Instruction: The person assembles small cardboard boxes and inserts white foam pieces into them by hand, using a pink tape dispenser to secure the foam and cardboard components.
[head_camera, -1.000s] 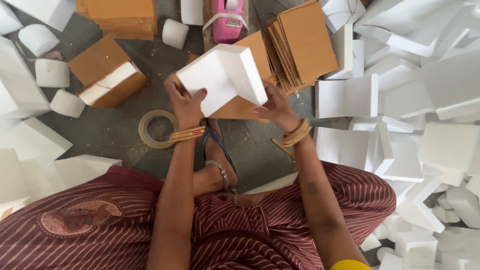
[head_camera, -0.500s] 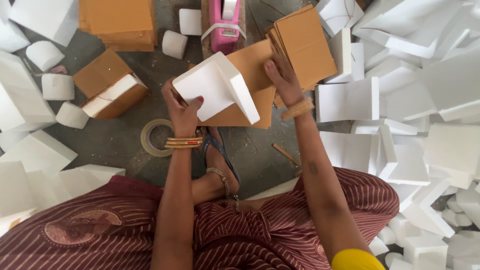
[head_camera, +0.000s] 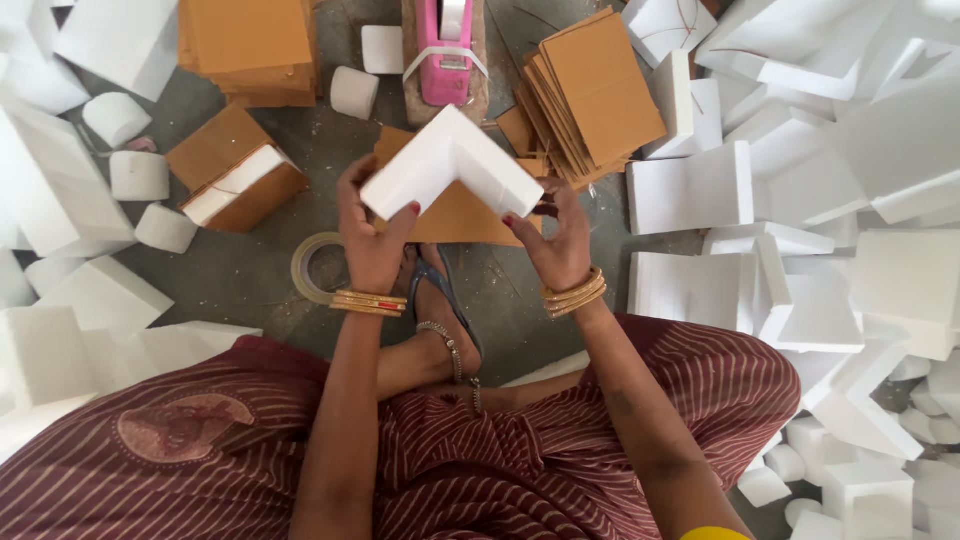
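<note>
I've got the foam corner up in both hands over my lap, above the card sheet lying on the floor. My left hand is curled round the left arm's end, thumb on the near face, fingers behind; my right hand pinches the right arm's end between thumb and fingertips. Both closed on it, neither spread. To do this well I'd judge: hold light, foam dents and crumbles under nails, so grip on flat faces not the edges; keep both arms supported evenly so the joint at the peak isn't levered; keep it level over the card so it can be lined up square. The piece is white, L-shaped, two thick flat arms meeting at a right angle, peak pointing away from me, clean cut faces, no chips that I can see. Tape roll on the floor just left of my left wrist, pink tape dispenser beyond the foam, stack of card sheets to its right, loose foam blocks piled all round
</note>
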